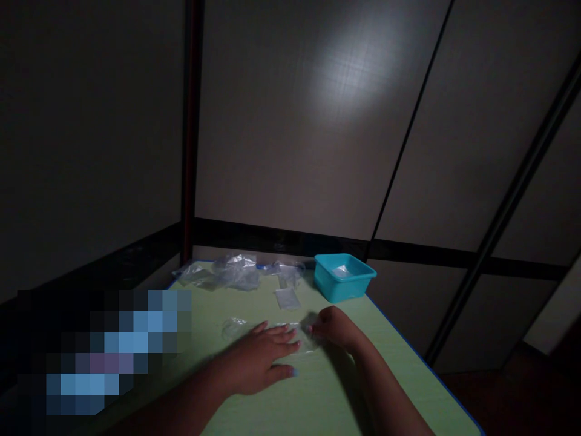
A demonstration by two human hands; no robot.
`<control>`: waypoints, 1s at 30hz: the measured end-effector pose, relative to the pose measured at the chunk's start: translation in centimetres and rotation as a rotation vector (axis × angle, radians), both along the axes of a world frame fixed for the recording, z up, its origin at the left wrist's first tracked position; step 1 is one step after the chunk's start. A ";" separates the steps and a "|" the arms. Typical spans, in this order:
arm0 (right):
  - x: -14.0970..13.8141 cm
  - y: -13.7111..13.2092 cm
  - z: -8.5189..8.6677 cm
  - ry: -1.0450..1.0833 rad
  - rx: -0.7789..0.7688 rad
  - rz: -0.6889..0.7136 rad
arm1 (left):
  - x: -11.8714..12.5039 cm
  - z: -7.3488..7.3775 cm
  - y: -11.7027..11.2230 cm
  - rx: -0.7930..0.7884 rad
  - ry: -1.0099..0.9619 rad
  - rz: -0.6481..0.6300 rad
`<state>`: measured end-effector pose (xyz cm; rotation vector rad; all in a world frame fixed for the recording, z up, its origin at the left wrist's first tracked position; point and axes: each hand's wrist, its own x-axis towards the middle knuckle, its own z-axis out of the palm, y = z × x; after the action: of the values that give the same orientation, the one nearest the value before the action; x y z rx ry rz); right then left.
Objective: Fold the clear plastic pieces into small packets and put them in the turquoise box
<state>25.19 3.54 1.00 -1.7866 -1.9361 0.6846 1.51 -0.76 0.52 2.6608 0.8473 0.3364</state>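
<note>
Clear plastic [235, 328] partly out of sight (beneath left fingers [285, 349])

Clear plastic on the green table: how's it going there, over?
Left hand spread flat over the clear plastic. Right hand pinching its right end. Plastic lying on the table. Blue basin beyond, not blocking either hand.

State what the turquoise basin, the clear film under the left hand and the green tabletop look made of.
Turquoise basin: probably moulded plastic, satin; even colour, flared rim. Clear film: likely thin, shiny plastic; see-through, wrinkled, glinting. Green tabletop: perhaps smooth laminate; faint streaks, though dim light leaves it open.
</note>
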 end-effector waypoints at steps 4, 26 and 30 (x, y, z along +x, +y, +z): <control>0.1 0.3 -0.2 -0.063 0.041 -0.020 | 0.0 -0.1 0.1 -0.005 -0.001 -0.004; 0.4 0.2 -0.3 0.161 0.075 -0.041 | -0.2 0.5 0.0 0.011 0.003 -0.069; -0.1 0.1 -0.1 0.307 0.060 -0.024 | -0.1 0.4 0.0 0.008 -0.001 -0.067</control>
<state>25.13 3.65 0.95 -1.5624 -1.7092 0.8298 1.44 -0.78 0.91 2.6888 0.7558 0.3253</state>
